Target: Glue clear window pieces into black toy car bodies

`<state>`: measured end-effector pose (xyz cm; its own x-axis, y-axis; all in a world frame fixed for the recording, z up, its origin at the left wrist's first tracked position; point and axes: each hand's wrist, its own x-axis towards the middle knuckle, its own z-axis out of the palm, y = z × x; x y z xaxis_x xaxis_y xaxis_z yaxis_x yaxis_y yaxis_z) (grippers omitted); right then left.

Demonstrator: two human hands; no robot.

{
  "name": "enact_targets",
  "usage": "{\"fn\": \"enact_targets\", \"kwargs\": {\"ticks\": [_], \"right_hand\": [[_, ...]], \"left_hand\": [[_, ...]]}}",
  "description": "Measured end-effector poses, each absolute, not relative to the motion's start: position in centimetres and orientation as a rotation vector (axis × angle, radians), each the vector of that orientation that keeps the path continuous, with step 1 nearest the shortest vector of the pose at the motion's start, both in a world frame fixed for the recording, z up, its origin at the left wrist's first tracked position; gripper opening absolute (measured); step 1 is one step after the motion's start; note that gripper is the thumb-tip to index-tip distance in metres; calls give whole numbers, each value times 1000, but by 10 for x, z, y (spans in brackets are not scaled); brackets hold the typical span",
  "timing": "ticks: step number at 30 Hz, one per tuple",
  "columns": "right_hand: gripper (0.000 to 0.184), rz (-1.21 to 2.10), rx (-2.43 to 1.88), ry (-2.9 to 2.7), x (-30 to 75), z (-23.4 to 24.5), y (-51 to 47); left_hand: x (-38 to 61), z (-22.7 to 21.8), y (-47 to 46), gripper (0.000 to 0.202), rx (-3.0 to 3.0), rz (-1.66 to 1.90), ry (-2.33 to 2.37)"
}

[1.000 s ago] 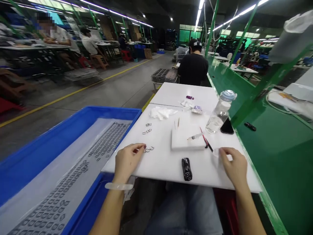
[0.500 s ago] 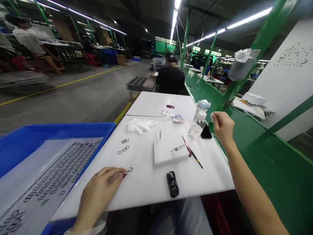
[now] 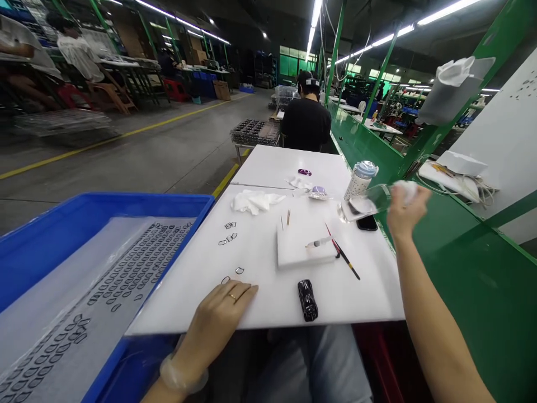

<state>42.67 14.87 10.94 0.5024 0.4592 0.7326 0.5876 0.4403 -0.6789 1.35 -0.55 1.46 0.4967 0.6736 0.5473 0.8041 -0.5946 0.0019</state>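
A factory aisle runs far beyond a white worktable [image 3: 255, 296]; on the left sits a blue plastic tray [image 3: 54, 246] holding rows of D-shaped metal frames [image 3: 134, 274]; the left hand [image 3: 216, 319] lies flat, fingers relaxed and empty, just near two loose frames [image 3: 239, 270]; the right hand [image 3: 405, 210] clenches a tilted clear bottle [image 3: 364, 202] above the table's far right.

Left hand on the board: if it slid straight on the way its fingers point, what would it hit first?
The left hand would probably reach the white block first, sliding along the white board; the small wire loop lies just beside that line, though depth is hard to judge.
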Motion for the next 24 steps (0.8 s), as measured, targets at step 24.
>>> {"fn": "enact_targets", "kwargs": {"ticks": [24], "right_hand": [[41, 24, -1242, -988, 428, 87, 83]], "left_hand": [[70, 21, -8, 27, -2262, -2229, -2424]]}}
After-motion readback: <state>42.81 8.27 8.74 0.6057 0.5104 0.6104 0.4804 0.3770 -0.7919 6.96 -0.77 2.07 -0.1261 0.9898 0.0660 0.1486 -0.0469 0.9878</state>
